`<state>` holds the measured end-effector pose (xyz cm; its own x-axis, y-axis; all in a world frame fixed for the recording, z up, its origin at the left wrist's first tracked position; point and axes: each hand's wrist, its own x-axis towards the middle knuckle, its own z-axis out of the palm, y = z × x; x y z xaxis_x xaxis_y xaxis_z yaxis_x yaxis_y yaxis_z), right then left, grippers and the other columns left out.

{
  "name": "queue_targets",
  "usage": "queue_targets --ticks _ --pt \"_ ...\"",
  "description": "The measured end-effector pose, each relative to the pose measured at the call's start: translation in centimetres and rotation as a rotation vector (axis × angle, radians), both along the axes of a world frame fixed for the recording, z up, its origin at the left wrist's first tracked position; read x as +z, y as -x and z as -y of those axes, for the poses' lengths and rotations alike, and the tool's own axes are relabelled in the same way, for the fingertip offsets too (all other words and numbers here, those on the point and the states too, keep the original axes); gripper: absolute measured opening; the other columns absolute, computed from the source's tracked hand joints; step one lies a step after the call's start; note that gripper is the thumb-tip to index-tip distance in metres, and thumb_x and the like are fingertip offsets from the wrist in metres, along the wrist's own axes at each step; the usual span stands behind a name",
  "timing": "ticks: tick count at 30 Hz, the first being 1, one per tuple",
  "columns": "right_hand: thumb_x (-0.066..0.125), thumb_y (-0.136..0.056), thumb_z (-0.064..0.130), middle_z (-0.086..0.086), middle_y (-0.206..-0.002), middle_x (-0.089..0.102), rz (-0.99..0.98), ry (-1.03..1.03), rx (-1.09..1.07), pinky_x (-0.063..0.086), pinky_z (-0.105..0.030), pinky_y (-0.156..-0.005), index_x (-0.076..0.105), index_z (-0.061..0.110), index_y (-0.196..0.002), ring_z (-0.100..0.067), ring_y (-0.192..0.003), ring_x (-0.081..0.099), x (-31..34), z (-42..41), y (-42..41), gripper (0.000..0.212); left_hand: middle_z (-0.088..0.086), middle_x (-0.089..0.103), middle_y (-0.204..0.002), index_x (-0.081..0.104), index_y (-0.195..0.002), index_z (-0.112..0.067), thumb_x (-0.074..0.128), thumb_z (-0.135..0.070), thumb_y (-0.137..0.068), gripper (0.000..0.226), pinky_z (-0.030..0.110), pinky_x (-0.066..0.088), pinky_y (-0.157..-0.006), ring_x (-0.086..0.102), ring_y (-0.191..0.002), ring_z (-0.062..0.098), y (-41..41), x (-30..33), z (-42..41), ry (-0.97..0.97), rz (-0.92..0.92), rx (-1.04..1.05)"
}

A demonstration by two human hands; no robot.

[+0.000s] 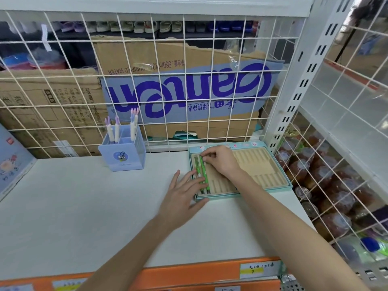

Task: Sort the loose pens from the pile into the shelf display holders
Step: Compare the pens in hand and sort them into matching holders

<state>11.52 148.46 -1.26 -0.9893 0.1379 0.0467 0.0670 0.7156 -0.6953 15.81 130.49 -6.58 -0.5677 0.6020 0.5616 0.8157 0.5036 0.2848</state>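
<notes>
A teal-rimmed display tray (290,182) with a tan slotted insert lies on the white shelf at the right. Two green pens (203,172) lie side by side in its leftmost slots. My right hand (220,159) rests on the tray's far left part, fingertips pinched on the top end of the second green pen. My left hand (181,196) lies flat with fingers spread, its fingertips pressing on the lower part of the pens at the tray's left edge. A blue pen cup (122,153) with three white pastel-tipped pens (117,129) stands to the left, by the wire back.
A white wire grid (184,80) closes the shelf's back, with cardboard boxes behind it. A wire side panel (327,185) at the right separates packaged snacks. An orange price rail (189,271) runs along the front edge. A blue printed box (10,160) leans at the far left.
</notes>
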Motion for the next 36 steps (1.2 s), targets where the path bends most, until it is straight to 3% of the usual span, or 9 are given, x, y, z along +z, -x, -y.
queue_targets --ticks 4,7,11,15,19,22,31,36 --pt "0.066 -0.085 0.016 0.017 -0.067 0.051 0.006 -0.005 -0.008 0.034 -0.021 -0.069 0.073 0.014 -0.099 0.000 -0.064 0.045 -0.01 -0.02 0.17 0.016 -0.003 0.061 -0.125 0.060 -0.114 -0.019 0.037 -0.047 -0.095 0.041 0.047 0.016 -0.110 0.035 -0.133 0.016 -0.02 0.01 0.10 0.038 0.017 -0.023" --pt "0.067 -0.085 0.016 0.013 -0.070 0.053 0.008 -0.026 -0.008 0.035 -0.021 -0.068 0.073 0.015 -0.099 -0.009 -0.072 0.048 -0.03 0.08 0.19 0.016 -0.004 0.061 -0.126 0.061 -0.119 -0.020 0.035 -0.046 -0.097 0.042 0.050 0.017 -0.109 0.036 -0.133 0.018 -0.03 -0.06 0.13 0.068 0.012 -0.034" --pt "0.066 -0.085 0.018 0.009 -0.077 0.057 -0.010 -0.038 -0.002 0.034 -0.022 -0.066 0.073 0.016 -0.099 -0.008 -0.072 0.047 -0.23 0.00 0.08 0.016 -0.004 0.063 -0.122 0.064 -0.117 -0.020 0.033 -0.048 -0.098 0.046 0.051 0.017 -0.108 0.037 -0.132 0.017 0.01 0.03 0.11 0.066 0.003 -0.027" --pt "0.064 -0.087 0.020 0.015 -0.070 0.052 -0.006 -0.037 -0.007 0.033 -0.022 -0.060 0.073 0.018 -0.101 -0.004 -0.066 0.044 -0.47 -0.05 -0.05 0.016 -0.005 0.064 -0.121 0.065 -0.114 -0.021 0.032 -0.049 -0.098 0.046 0.053 0.015 -0.108 0.038 -0.131 0.017 0.04 -0.03 0.17 0.064 -0.016 -0.019" --pt "0.061 -0.089 0.016 0.001 -0.092 0.067 0.004 -0.069 0.016 0.037 -0.022 -0.069 0.071 0.016 -0.106 -0.012 -0.080 0.054 -0.71 0.17 -0.12 0.019 -0.006 0.065 -0.118 0.067 -0.111 -0.020 0.031 -0.047 -0.098 0.046 0.056 0.016 -0.106 0.039 -0.129 0.018 0.07 0.10 0.05 0.076 -0.066 -0.017" --pt "0.057 -0.091 0.013 -0.006 -0.108 0.067 0.015 -0.105 0.041 0.044 -0.027 -0.080 0.069 0.014 -0.109 -0.021 -0.096 0.060 -0.81 0.24 -0.12 0.022 -0.007 0.065 -0.117 0.067 -0.111 -0.020 0.029 -0.046 -0.098 0.048 0.058 0.017 -0.104 0.039 -0.129 0.019 0.06 0.07 0.04 0.117 -0.125 -0.009" --pt "0.046 -0.094 0.007 -0.009 -0.115 0.063 0.075 -0.181 0.090 0.046 -0.032 -0.089 0.065 0.014 -0.115 -0.026 -0.105 0.059 -0.28 0.16 -0.22 0.029 -0.007 0.066 -0.115 0.069 -0.109 -0.019 0.025 -0.044 -0.101 0.051 0.058 0.018 -0.104 0.040 -0.128 0.020 0.05 0.30 -0.11 0.183 -0.206 0.019" --pt "0.045 -0.094 0.008 -0.011 -0.115 0.060 0.071 -0.142 0.103 0.046 -0.034 -0.089 0.065 0.014 -0.115 -0.027 -0.105 0.057 -0.11 0.21 -0.71 0.030 -0.004 0.062 -0.123 0.066 -0.115 -0.017 0.028 -0.042 -0.101 0.047 0.045 0.009 -0.113 0.035 -0.132 0.020 -0.49 0.33 0.11 0.195 -0.103 0.009"
